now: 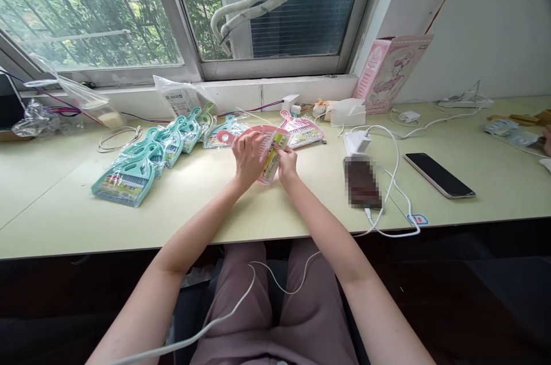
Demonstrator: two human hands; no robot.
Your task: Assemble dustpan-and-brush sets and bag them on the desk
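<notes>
My left hand (248,154) is closed over the back of a pink dustpan-and-brush set (272,159), with the pink handle end showing beyond its knuckles. At the other edge of the set, my right hand (287,159) grips the yellow-green printed card. The set is tilted above the table, and part of it is hidden by my left hand. Behind my right hand lies another pink dustpan set (303,131) in clear wrap. Off to the left, several wrapped teal dustpan sets (124,181) overlap in a row. One more teal set (224,131) lies just behind my left hand.
A phone with a blurred screen (362,182) is plugged into a white cable at right, near a black-screened phone (439,175). Against the wall stands a pink box (391,75). Another person's hand (546,141) shows at the far right. The table edge (267,239) runs before my lap.
</notes>
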